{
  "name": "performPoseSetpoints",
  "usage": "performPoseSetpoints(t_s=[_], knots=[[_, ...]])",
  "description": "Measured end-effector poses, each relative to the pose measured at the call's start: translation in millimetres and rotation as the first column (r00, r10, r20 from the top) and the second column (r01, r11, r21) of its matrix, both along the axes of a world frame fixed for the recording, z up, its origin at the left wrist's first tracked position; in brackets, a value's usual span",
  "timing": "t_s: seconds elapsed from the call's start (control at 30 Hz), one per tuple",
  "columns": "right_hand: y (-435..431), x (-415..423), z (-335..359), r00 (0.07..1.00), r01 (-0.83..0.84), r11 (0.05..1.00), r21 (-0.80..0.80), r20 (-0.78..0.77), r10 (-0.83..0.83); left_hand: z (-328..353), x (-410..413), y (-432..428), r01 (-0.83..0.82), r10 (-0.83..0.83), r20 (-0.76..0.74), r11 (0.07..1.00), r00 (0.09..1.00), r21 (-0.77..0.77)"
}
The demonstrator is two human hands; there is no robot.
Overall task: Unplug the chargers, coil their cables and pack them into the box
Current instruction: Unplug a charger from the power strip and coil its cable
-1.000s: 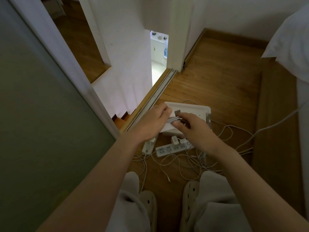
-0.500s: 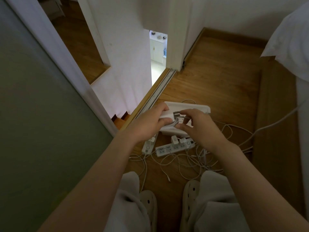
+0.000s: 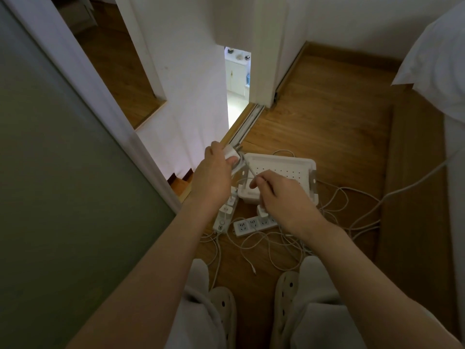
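Hands have split apart since a second ago. The left hand (image 3: 214, 175) has moved up and left, off the box (image 3: 305, 163), and is clamped round the charger (image 3: 231, 154) with a few loops of cable (image 3: 241, 163) bunched against it. The right hand (image 3: 279, 197) has pulled back right and pinches what looks like the cable's free end, the run between them fairly taut. Looks like mid-wrap, coil not finished, nothing dropped in the box yet. More chargers (image 3: 262, 212) are still plugged into the power strip (image 3: 247, 225) on the floor (image 3: 327, 127), so plenty left.

A home: wooden floor (image 3: 327, 127), bed (image 3: 437, 59), stairwell (image 3: 180, 183).
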State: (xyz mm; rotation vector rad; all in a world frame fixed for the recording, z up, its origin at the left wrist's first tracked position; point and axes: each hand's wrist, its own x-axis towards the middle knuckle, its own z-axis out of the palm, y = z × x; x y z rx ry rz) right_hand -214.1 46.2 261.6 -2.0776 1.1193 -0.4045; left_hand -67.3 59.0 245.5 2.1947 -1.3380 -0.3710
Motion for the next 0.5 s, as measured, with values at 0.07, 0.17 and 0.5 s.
performPoseSetpoints(t_s=[0.07, 0.17, 0.5], knots=[[7, 3, -4, 0.997, -0.073, 0.997, -0.014, -0.035, 0.072, -2, -3, -2, -0.059, 0.059, -0.130, 0.998, 0.990, 0.003], [16, 8, -15, 0.985, -0.164, 0.986, 0.040, -0.037, 0.166, -3, -6, -5, -0.134, 0.131, -0.459, 0.991, 0.879, 0.026], [1, 6, -40, 0.944, -0.257, 0.933, 0.253, -0.139, 0.298, 21, -2, 0, -0.327, 0.041, -0.968, 0.937, -0.247, 0.124]])
